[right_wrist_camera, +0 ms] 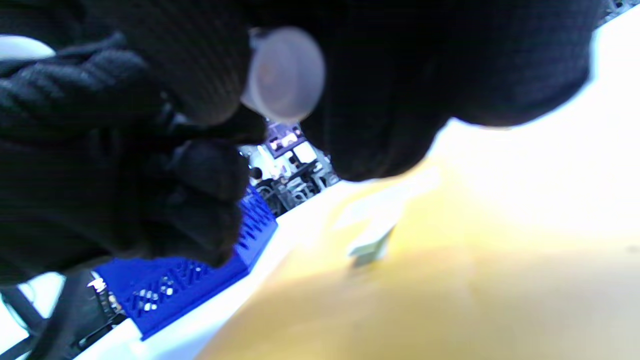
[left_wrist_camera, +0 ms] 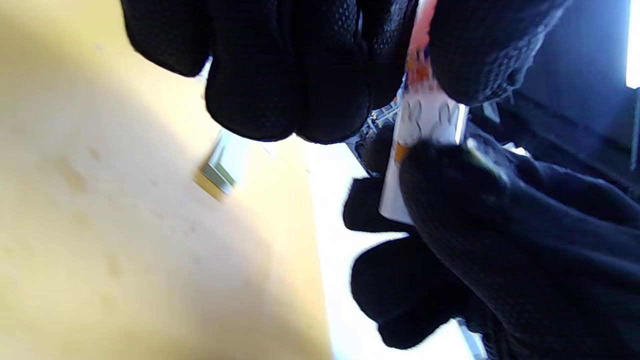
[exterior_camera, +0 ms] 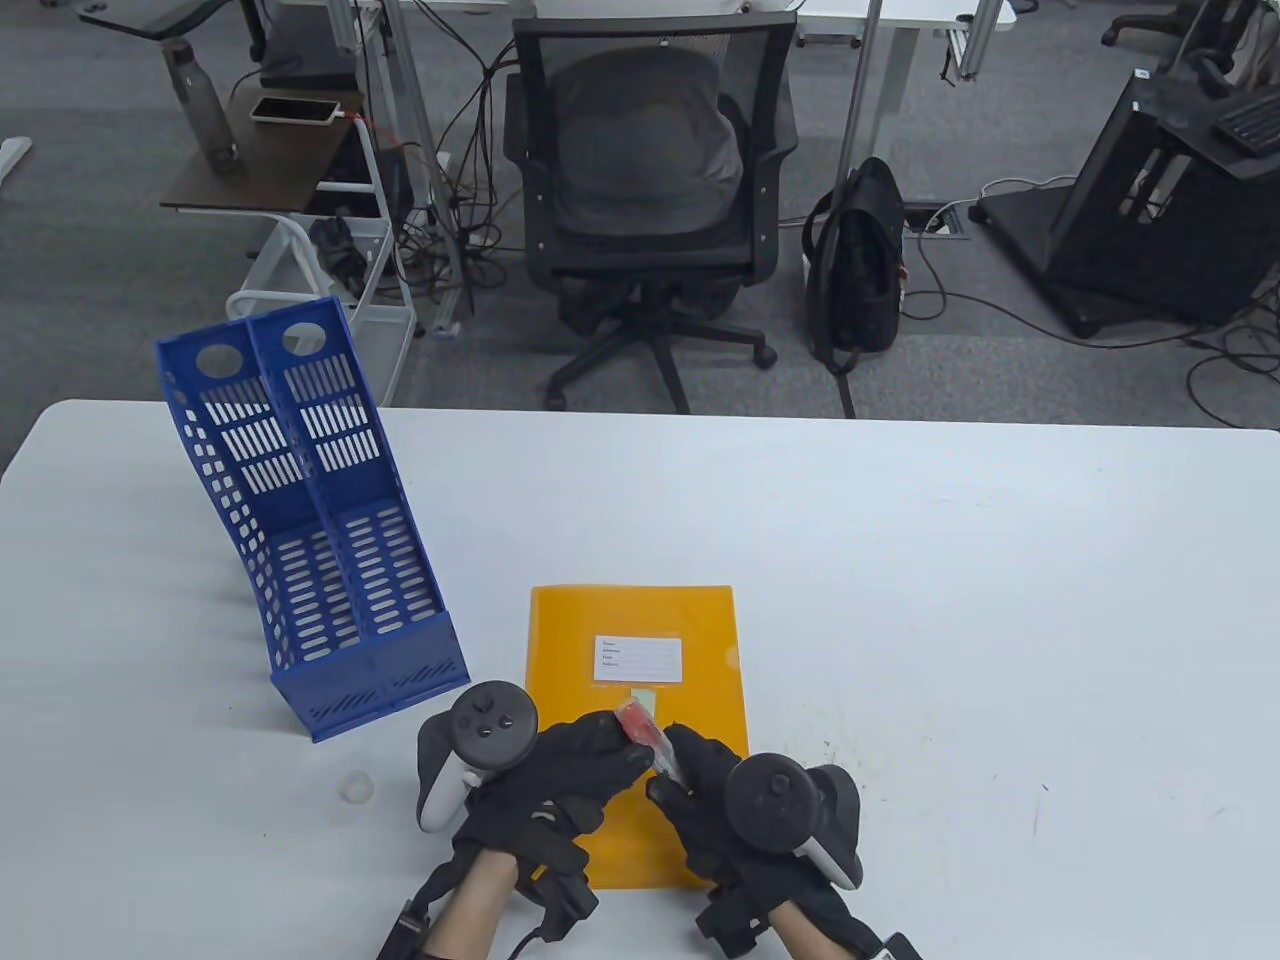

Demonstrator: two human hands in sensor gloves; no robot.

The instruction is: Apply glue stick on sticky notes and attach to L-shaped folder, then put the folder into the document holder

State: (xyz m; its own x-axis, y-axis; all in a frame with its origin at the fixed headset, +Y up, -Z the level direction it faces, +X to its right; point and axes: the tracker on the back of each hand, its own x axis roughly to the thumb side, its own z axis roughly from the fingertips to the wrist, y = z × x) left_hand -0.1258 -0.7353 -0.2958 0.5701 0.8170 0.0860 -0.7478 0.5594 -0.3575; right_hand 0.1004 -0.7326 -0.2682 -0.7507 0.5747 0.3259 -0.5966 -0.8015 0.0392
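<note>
Both my hands are pinching the glue stick (exterior_camera: 645, 737), left hand (exterior_camera: 560, 775) on the red end, right hand (exterior_camera: 705, 790) on the barrel, right above the orange folder (exterior_camera: 690, 620). Blue document holder (exterior_camera: 330, 560) sits off to the left.

Beyond our white worktop (exterior_camera: 900, 560) we saw grey carpet (exterior_camera: 100, 300), a black mesh office chair (exterior_camera: 645, 180), a black backpack (exterior_camera: 858, 270), trailing cables (exterior_camera: 1000, 310) and a small side table (exterior_camera: 265, 160) holding a dark bottle (exterior_camera: 200, 105).
</note>
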